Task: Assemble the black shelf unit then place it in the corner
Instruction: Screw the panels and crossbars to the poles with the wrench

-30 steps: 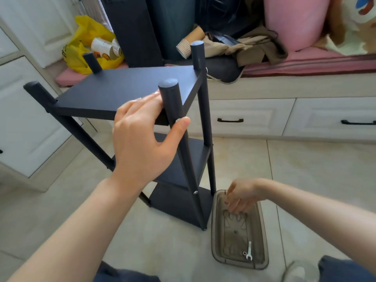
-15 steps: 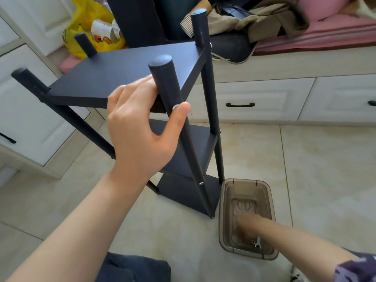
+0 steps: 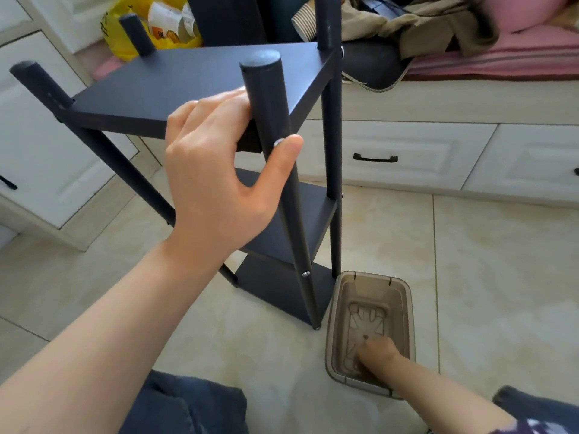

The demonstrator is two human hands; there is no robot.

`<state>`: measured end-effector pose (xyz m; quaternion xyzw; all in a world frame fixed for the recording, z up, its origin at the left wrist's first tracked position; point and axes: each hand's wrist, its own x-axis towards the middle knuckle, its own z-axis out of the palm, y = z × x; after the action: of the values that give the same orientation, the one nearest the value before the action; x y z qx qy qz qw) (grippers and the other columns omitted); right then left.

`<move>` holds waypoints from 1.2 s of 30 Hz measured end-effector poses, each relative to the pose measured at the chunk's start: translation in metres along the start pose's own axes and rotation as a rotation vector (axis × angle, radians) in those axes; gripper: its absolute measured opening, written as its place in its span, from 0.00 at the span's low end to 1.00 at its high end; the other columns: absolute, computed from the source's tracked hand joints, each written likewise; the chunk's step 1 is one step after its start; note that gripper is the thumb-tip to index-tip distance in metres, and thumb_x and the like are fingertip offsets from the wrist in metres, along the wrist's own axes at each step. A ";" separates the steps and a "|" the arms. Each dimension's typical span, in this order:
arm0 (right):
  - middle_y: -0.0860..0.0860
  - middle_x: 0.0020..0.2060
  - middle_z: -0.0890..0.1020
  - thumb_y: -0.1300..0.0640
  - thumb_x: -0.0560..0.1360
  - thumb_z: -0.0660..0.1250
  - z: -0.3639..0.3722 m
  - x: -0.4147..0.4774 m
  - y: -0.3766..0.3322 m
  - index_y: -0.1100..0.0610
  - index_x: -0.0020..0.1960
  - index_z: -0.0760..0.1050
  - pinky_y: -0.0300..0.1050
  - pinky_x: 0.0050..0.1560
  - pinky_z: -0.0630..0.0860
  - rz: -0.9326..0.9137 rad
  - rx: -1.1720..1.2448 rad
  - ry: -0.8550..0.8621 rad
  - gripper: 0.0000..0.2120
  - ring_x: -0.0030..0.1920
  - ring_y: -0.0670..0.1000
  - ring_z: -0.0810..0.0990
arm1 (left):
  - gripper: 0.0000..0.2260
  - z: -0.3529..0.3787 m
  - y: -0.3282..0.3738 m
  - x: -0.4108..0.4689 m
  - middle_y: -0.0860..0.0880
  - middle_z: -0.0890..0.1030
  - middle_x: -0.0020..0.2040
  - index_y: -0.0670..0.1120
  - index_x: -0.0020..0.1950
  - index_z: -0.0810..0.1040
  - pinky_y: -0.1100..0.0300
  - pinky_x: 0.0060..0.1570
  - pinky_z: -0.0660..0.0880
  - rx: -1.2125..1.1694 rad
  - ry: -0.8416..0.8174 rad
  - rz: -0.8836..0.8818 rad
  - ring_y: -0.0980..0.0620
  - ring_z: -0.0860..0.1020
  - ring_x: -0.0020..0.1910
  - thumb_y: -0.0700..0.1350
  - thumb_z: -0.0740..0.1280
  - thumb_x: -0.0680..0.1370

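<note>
A view from head height, looking down at a person's two bare arms over a beige tiled floor (image 3: 485, 277).

A black shelf unit (image 3: 194, 86), three flat boards joined by four round posts, stands upright on the floor left of centre. It is near a run of white drawers with black handles (image 3: 407, 151) that crosses the back of the room. All four posts rise a little above the top board.

The left hand (image 3: 219, 170) grips the unit at the near right corner of the top board. Its fingers lie curled over the board's front edge, and the thumb wraps round the nearest round post (image 3: 266, 98). The thumb tip presses against a small silver screw head (image 3: 278, 143) set in that post. A second silver screw head (image 3: 305, 273) shows lower on the same post, level with the bottom board.

A translucent brown plastic tray (image 3: 372, 277), rectangular with rounded corners, sits on the floor just beside the unit's near right foot. The right hand (image 3: 377, 352) reaches down inside it, at the end nearest the person. The hand is blurred and its fingers point away from the camera, so whether it holds anything cannot be told.

Behind the unit, a yellow plastic bag (image 3: 125, 32) holding white packets lies at the upper left. A heap of tan and dark clothing (image 3: 423, 23) rests on a pink striped bench cushion (image 3: 501, 57) above the drawers.
</note>
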<state>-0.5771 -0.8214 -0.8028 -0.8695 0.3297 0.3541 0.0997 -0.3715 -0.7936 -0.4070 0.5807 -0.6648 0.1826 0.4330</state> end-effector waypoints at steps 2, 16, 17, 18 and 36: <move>0.59 0.70 0.72 0.63 0.83 0.58 0.001 0.001 0.001 0.64 0.73 0.65 0.53 0.65 0.72 -0.001 -0.016 0.006 0.19 0.69 0.60 0.72 | 0.18 0.000 0.001 0.000 0.46 0.84 0.57 0.38 0.59 0.82 0.49 0.65 0.68 0.002 0.001 -0.001 0.46 0.80 0.60 0.51 0.65 0.81; 0.57 0.60 0.80 0.64 0.81 0.55 -0.060 -0.004 0.028 0.60 0.62 0.76 0.51 0.54 0.77 0.084 0.090 0.079 0.15 0.59 0.59 0.80 | 0.17 0.001 -0.003 0.004 0.48 0.84 0.53 0.40 0.59 0.83 0.48 0.63 0.70 0.004 -0.001 -0.017 0.47 0.80 0.57 0.53 0.66 0.80; 0.56 0.58 0.81 0.65 0.80 0.56 -0.070 -0.005 0.029 0.60 0.61 0.76 0.51 0.53 0.77 0.091 0.144 0.085 0.14 0.57 0.58 0.81 | 0.18 0.001 -0.003 0.004 0.48 0.84 0.54 0.40 0.59 0.83 0.49 0.63 0.69 0.008 -0.004 -0.016 0.47 0.80 0.57 0.53 0.66 0.80; 0.55 0.55 0.81 0.66 0.79 0.58 -0.082 -0.008 0.031 0.59 0.60 0.77 0.50 0.51 0.77 0.097 0.219 0.090 0.13 0.54 0.57 0.81 | 0.18 0.001 -0.003 0.005 0.48 0.84 0.54 0.41 0.59 0.83 0.50 0.64 0.69 0.013 -0.007 -0.014 0.47 0.80 0.57 0.53 0.66 0.80; 0.52 0.33 0.84 0.53 0.86 0.50 -0.293 -0.135 -0.009 0.63 0.45 0.70 0.49 0.43 0.80 -0.245 1.884 1.027 0.19 0.36 0.51 0.84 | 0.23 -0.004 -0.006 0.017 0.49 0.84 0.59 0.46 0.61 0.82 0.53 0.65 0.66 0.090 -0.134 -0.036 0.48 0.79 0.64 0.62 0.61 0.80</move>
<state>-0.4821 -0.8652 -0.4976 -0.5148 0.3828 -0.4613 0.6129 -0.3637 -0.8030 -0.3932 0.6226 -0.6728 0.1651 0.3639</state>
